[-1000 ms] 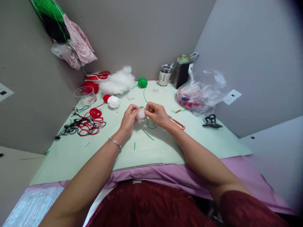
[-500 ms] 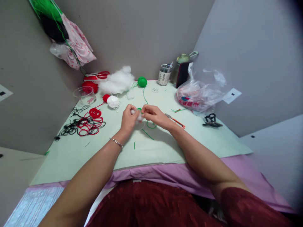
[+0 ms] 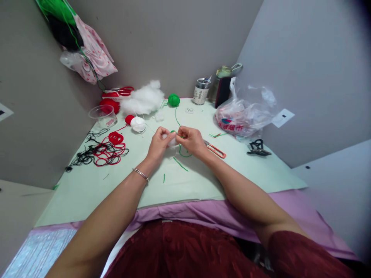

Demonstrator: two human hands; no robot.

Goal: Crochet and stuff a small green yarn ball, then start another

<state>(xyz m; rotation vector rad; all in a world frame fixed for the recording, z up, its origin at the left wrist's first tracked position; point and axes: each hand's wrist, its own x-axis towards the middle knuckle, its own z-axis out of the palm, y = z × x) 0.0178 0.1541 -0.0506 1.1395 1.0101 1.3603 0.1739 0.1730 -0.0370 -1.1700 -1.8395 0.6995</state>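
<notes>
My left hand [image 3: 158, 146] is closed around a small white and green yarn piece [image 3: 173, 142], mostly hidden by the fingers. Right beside it, my right hand [image 3: 191, 139] pinches green yarn at the piece's edge; whether a thin tool is in those fingers is too small to see. From the green yarn ball [image 3: 174, 100] a strand runs down to my hands. Below them a green strand [image 3: 185, 155] curls on the table, and a cut green length [image 3: 181, 165] lies nearby. Orange-handled thread snips [image 3: 216, 150] rest just past my right wrist.
White stuffing [image 3: 143, 98], a white yarn ball [image 3: 138, 124] and a clear plastic cup [image 3: 104, 116] stand back left. Tangled red and black yarn [image 3: 107, 152] spreads at left. A pen tin [image 3: 201, 92], a plastic bag [image 3: 240, 117] and a black hair claw [image 3: 257, 148] are at right.
My right hand has turned, its fingers curling in more tightly against the yarn piece. More of the snips shows now. My left hand stays nearly in place.
</notes>
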